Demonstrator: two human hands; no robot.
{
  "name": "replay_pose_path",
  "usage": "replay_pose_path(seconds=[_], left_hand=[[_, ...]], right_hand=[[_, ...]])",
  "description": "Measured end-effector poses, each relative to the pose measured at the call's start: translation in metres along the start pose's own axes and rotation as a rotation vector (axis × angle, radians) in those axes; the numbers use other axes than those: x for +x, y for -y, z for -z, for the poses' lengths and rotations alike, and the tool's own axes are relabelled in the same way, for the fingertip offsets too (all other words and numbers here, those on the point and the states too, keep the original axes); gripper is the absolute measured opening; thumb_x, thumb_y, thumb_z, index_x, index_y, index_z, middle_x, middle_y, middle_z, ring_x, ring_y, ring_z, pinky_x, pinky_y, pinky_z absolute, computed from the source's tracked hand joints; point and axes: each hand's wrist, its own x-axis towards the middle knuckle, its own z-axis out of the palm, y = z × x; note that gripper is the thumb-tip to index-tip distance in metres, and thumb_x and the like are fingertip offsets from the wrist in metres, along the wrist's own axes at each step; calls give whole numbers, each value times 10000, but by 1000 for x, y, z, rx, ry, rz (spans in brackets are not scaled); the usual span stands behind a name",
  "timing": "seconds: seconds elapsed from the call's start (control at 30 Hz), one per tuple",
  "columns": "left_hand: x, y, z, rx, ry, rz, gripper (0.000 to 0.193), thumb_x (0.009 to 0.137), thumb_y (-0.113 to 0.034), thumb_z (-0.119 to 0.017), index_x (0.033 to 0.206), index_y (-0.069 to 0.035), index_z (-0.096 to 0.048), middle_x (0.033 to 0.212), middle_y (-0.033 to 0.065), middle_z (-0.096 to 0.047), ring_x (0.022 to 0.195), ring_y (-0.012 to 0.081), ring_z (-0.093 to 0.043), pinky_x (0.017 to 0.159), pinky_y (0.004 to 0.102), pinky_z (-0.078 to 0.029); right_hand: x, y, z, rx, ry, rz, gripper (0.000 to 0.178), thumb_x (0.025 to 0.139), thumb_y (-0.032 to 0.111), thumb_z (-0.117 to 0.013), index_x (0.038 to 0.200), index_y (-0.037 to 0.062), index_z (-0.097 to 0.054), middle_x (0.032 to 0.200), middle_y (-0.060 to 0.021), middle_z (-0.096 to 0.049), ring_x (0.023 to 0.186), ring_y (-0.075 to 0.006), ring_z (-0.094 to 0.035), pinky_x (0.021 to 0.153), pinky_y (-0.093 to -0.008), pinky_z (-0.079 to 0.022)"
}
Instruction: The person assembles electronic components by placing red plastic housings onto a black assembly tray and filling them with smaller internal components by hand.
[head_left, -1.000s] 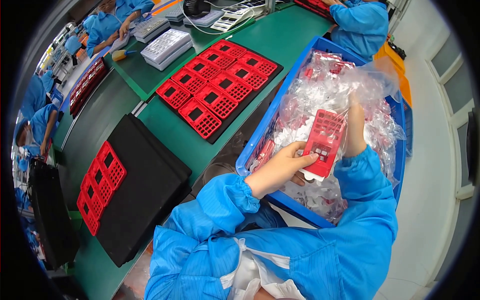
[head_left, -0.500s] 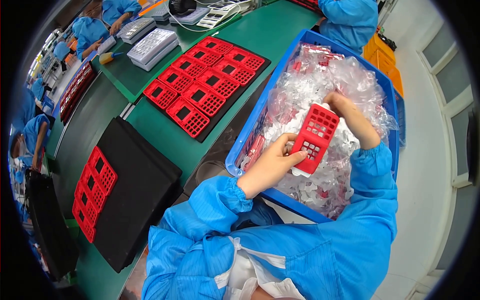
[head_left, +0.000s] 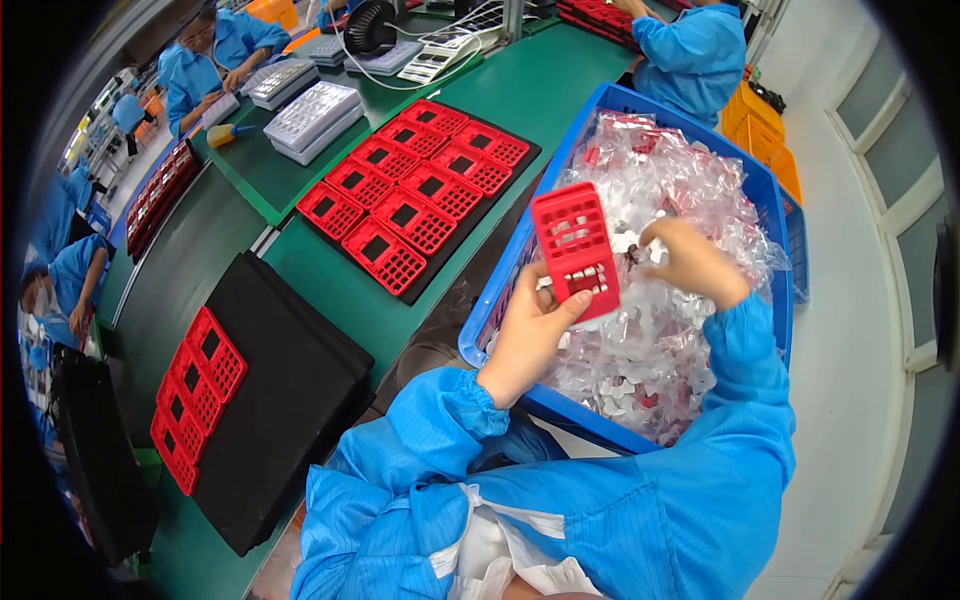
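Note:
My left hand (head_left: 525, 338) grips a red plastic housing (head_left: 579, 257) by its lower end, thumb across the front. The housing is an upright panel with rows of small key openings and a wider opening area below. It is held over the left part of a blue crate (head_left: 482, 315). My right hand (head_left: 695, 262) is to the right of the housing, apart from it, above the crate's contents. Its fingers are curled and smeared by motion, so whether they hold anything is unclear. Crumpled clear plastic bags (head_left: 690, 165) and white scraps fill the crate.
Red housings (head_left: 410, 213) lie in rows on a black mat on the green table (head_left: 330, 262). More red housings (head_left: 200, 385) rest on a black foam stack (head_left: 285, 370). Grey trays (head_left: 315, 115), a yellow bottle (head_left: 222, 134) and a fan (head_left: 370, 28) stand farther back. Co-workers in blue sit nearby.
My left hand has raised the housing and moved it left. My right hand has come off the housing's top, and the white sheet that showed at its edges is no longer seen there.

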Motion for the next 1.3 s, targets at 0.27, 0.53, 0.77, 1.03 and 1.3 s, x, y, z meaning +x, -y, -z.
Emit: replay_pose_path(seconds=[0.27, 0.53, 0.77, 1.03, 1.3], left_hand=[[0, 0, 1, -19, -56, -86, 426, 874, -47, -618, 1212, -7, -363, 1117, 152, -594, 1009, 201, -604, 891, 333, -485], [0, -4, 4, -153, -241, -181, 385, 901, -66, -586, 1187, 13, -340, 1088, 174, -602, 979, 183, -610, 836, 289, -494], [-24, -20, 11, -169, 21, -53, 613, 923, -43, -520, 1437, -63, -187, 1319, 118, -453, 1116, 188, -539, 947, 324, -447], [-111, -103, 29, 327, 45, -211, 685, 943, -143, -465, 1481, -64, -48, 1396, 147, -357, 1157, 212, -496, 964, 309, -401], [-219, -159, 66, 1268, -437, -510, 356, 764, -143, -712, 1073, -18, -587, 886, 124, -574, 780, 256, -565, 659, 338, -452]], right_hand=[[-10, 70, -42, 1228, 155, -313, 233, 878, 225, -628, 950, 4, -636, 836, -75, -661, 721, -123, -609, 617, -271, -465], [-8, 71, -26, 783, 130, -276, 197, 824, 183, -683, 875, 0, -633, 656, -39, -611, 592, -102, -565, 568, -245, -446], [-10, 98, 8, 172, -296, 26, 707, 649, 101, -769, 1283, 85, -457, 1403, -170, -367, 1274, -330, -388, 981, -441, -397], [40, 185, 14, 226, -359, 735, 581, 664, 65, -760, 1200, 48, -539, 1181, -166, -574, 1035, -329, -595, 839, -376, -507], [77, 287, -2, 1249, 450, 644, 475, 845, 93, -647, 1259, -10, -440, 1152, -88, -579, 1043, -168, -568, 878, -295, -466]])
